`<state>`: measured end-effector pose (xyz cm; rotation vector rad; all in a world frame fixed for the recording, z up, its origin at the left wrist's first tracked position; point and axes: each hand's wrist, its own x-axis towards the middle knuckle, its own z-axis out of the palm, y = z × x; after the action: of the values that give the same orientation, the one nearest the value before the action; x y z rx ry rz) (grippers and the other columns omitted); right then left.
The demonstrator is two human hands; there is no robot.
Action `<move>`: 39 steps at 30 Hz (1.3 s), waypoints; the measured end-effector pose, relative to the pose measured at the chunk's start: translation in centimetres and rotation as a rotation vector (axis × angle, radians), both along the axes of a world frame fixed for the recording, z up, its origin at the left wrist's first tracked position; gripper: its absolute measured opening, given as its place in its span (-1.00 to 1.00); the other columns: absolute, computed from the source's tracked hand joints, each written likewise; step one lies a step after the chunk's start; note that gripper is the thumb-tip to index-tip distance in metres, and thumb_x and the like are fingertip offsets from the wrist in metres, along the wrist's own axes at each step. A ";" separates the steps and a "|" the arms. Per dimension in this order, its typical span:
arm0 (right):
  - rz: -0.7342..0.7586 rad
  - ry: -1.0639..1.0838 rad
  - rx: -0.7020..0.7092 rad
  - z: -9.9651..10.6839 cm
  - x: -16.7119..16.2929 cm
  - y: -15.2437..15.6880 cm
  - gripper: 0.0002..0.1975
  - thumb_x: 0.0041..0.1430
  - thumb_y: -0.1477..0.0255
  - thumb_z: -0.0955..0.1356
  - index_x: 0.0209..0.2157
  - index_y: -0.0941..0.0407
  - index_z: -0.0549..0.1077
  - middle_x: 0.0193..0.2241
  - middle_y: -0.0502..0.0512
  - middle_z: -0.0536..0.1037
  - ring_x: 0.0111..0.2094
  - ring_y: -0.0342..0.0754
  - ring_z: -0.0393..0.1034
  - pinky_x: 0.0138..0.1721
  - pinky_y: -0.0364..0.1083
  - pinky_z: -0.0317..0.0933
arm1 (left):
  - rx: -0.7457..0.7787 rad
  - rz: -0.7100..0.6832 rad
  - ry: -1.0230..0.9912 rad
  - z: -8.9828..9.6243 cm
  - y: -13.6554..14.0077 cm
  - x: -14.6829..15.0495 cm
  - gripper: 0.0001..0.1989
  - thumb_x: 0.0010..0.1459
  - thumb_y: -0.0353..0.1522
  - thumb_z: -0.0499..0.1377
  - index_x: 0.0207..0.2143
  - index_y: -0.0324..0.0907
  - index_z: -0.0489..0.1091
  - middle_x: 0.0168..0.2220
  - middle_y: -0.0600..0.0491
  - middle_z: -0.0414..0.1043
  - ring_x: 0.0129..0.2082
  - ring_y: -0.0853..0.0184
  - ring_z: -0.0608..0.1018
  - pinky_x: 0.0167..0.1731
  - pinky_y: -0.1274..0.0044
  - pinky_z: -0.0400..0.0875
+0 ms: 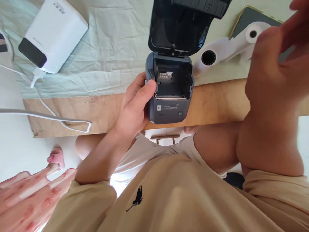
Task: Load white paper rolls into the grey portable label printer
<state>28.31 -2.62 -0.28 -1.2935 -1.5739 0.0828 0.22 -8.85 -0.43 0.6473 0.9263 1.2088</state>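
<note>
Slate-grey plastic fills the left hand (pixel 134 111), thumb and fingers clamped on the printer (pixel 166 112) above the table's wooden edge (pixel 217 98). Beyond the fingertips the lid (pixel 178 32) gapes open, baring the bay (pixel 172 87) beside the thumb. Rightward, an open gap parts printer from blurred right hand (pixel 272 71), its grip impossible to tell from here; rolls (pixel 224 46) and a phone (pixel 251 16) lie near its fingers.

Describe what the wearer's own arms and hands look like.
The left hand and right hand wear no gloves; no watch or bracelet shows. The left sleeve and right sleeve are tan, short and loose, without visible markings. The right hand is partly out of frame.
</note>
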 end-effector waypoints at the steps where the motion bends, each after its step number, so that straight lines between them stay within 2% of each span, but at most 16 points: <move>1: -0.082 -0.110 -0.007 -0.5 0.7 0.5 -0.53 0.19 0.14 0.53 0.04 0.11 0.74 -0.08 0.19 0.67 -0.36 -0.19 0.23 -0.29 0.00 0.12 | -0.004 -0.006 0.003 0.0 0.0 -0.1 -0.42 0.52 0.19 0.20 -0.09 -0.10 0.71 -0.23 -0.01 0.70 0.02 0.12 0.79 -0.13 0.41 0.63; 2: -0.119 -0.224 -0.065 -0.9 1.1 0.9 -0.48 0.13 0.20 0.57 0.10 0.12 0.72 0.04 0.25 0.68 -0.35 -0.18 0.26 -0.30 -0.01 0.17 | 0.000 -0.019 -0.002 0.0 0.0 -0.1 -0.42 0.53 0.18 0.20 -0.09 -0.11 0.71 -0.22 -0.02 0.70 0.02 0.12 0.79 -0.15 0.42 0.61; 4: -0.209 -0.407 -0.147 -1.4 1.6 1.5 -0.43 0.02 0.27 0.64 0.08 0.15 0.69 0.11 0.36 0.67 -0.22 -0.05 0.41 -0.25 -0.01 0.29 | 0.021 -0.034 -0.017 0.0 0.0 -0.2 -0.42 0.54 0.17 0.19 -0.09 -0.12 0.70 -0.20 -0.03 0.72 0.06 0.11 0.79 -0.19 0.45 0.58; 7: -0.220 -0.489 -0.251 -0.8 1.2 1.3 -0.54 0.09 0.38 0.63 0.04 0.16 0.67 0.11 0.36 0.61 0.08 0.12 0.54 0.00 0.05 0.48 | 0.036 -0.038 -0.008 0.1 -0.1 0.0 -0.42 0.56 0.16 0.16 -0.08 -0.12 0.69 -0.19 -0.04 0.72 0.12 0.09 0.78 -0.24 0.48 0.57; 10: -0.078 -0.505 -0.343 0.7 0.6 0.6 -0.36 0.15 0.54 0.56 0.29 0.12 0.55 0.30 0.32 0.50 0.25 0.08 0.49 0.26 0.10 0.52 | 0.020 0.000 0.017 0.3 -0.1 0.2 -0.43 0.54 0.18 0.19 -0.12 -0.12 0.65 -0.17 -0.02 0.73 0.17 0.06 0.78 -0.07 0.40 0.68; 12: 0.065 -0.483 -0.327 1.3 0.2 0.1 -0.23 0.14 0.59 0.49 0.41 0.13 0.43 0.35 0.33 0.44 0.33 0.11 0.44 0.34 0.15 0.52 | 0.014 -0.001 0.031 0.3 -0.1 0.1 -0.44 0.54 0.17 0.19 -0.11 -0.11 0.64 -0.13 -0.01 0.74 0.19 0.06 0.77 0.03 0.35 0.71; 14: 0.206 -0.458 -0.313 1.5 -0.1 -0.1 -0.16 0.11 0.63 0.39 0.46 0.14 0.36 0.36 0.33 0.41 0.40 0.12 0.40 0.45 0.20 0.49 | 0.018 -0.048 0.042 0.2 0.0 -0.1 -0.47 0.55 0.15 0.20 -0.07 -0.10 0.65 -0.11 -0.01 0.74 0.19 0.07 0.77 -0.05 0.39 0.69; 16: 0.276 -0.451 -0.319 1.3 -0.5 -0.1 -0.14 0.08 0.65 0.36 0.46 0.14 0.33 0.35 0.27 0.44 0.39 0.07 0.41 0.53 0.19 0.43 | 0.025 -0.056 0.046 -0.1 0.0 -0.3 -0.46 0.56 0.15 0.16 -0.04 -0.09 0.67 -0.12 -0.02 0.73 0.15 0.09 0.77 -0.18 0.45 0.62; 18: 0.251 -0.437 -0.344 1.0 -0.7 0.1 -0.19 0.11 0.61 0.39 0.43 0.11 0.36 0.34 0.23 0.46 0.32 0.03 0.44 0.49 0.15 0.42 | 0.050 -0.051 0.032 -0.3 0.0 -0.4 -0.41 0.57 0.17 0.13 -0.05 -0.10 0.69 -0.13 -0.03 0.73 0.10 0.09 0.78 -0.26 0.47 0.56; 21: 0.156 -0.374 -0.388 0.8 -0.9 0.3 -0.25 0.16 0.45 0.49 0.39 0.09 0.39 0.28 0.20 0.48 0.09 -0.06 0.46 0.24 0.09 0.45 | 0.048 -0.026 0.038 -0.4 0.0 -0.3 -0.38 0.57 0.19 0.11 -0.04 -0.09 0.71 -0.13 -0.05 0.73 0.06 0.10 0.78 -0.27 0.45 0.58; 24: 0.127 -0.249 -0.425 0.9 -1.0 0.3 -0.18 0.08 0.43 0.56 0.38 0.02 0.38 0.01 0.08 0.53 -0.09 -0.16 0.39 0.03 -0.03 0.39 | 0.039 -0.013 0.037 -0.1 -0.1 -0.2 -0.41 0.54 0.19 0.16 -0.04 -0.08 0.72 -0.19 -0.03 0.72 0.03 0.08 0.80 -0.16 0.37 0.71; 27: 0.106 -0.176 -0.463 0.9 -1.0 0.2 -0.17 0.01 0.49 0.59 0.33 -0.05 0.43 -0.14 0.00 0.60 -0.11 -0.15 0.49 -0.01 -0.07 0.38 | -0.001 -0.038 0.055 0.4 -0.1 -0.3 -0.49 0.54 0.12 0.21 -0.06 -0.09 0.70 -0.18 -0.02 0.73 0.09 0.07 0.80 0.00 0.30 0.79; 30: 0.108 -0.135 -0.471 0.8 -0.9 0.2 -0.21 0.03 0.54 0.51 0.32 -0.07 0.42 0.00 0.04 0.68 -0.05 -0.12 0.59 -0.02 -0.07 0.40 | -0.058 -0.060 0.047 0.9 -0.2 -0.5 -0.56 0.52 0.07 0.25 -0.02 -0.07 0.67 -0.10 -0.03 0.76 0.14 0.07 0.79 0.04 0.29 0.82; 33: 0.092 -0.176 -0.489 0.6 -0.8 0.3 -0.27 0.09 0.58 0.40 0.33 0.00 0.44 0.16 0.14 0.66 0.10 -0.08 0.60 0.06 -0.04 0.47 | -0.080 -0.074 0.039 1.2 -0.1 -0.6 -0.64 0.48 0.01 0.31 -0.01 -0.06 0.66 -0.06 -0.04 0.77 0.16 0.05 0.79 0.08 0.26 0.82; 36: 0.015 -0.290 -0.524 0.6 -0.6 0.3 -0.47 0.20 0.44 0.47 0.22 0.06 0.60 0.14 0.22 0.63 0.08 -0.01 0.55 0.09 0.06 0.50 | -0.107 -0.071 0.055 1.4 0.1 -0.7 -0.72 0.43 -0.08 0.38 -0.02 -0.06 0.66 -0.05 -0.04 0.78 0.15 0.04 0.79 0.08 0.25 0.82; 39: 0.017 -0.302 -0.515 0.7 -0.3 0.3 -0.40 0.21 0.44 0.45 0.30 0.03 0.60 0.16 0.21 0.62 0.09 -0.02 0.53 0.08 0.06 0.53 | -0.115 -0.065 0.043 1.6 0.1 -0.6 -0.68 0.43 -0.03 0.37 -0.02 -0.06 0.66 -0.10 -0.03 0.78 0.14 0.03 0.80 0.03 0.25 0.84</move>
<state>27.99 -2.34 0.43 -1.7532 -1.8963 0.3353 -0.36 -8.77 1.21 0.6088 0.9958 1.0792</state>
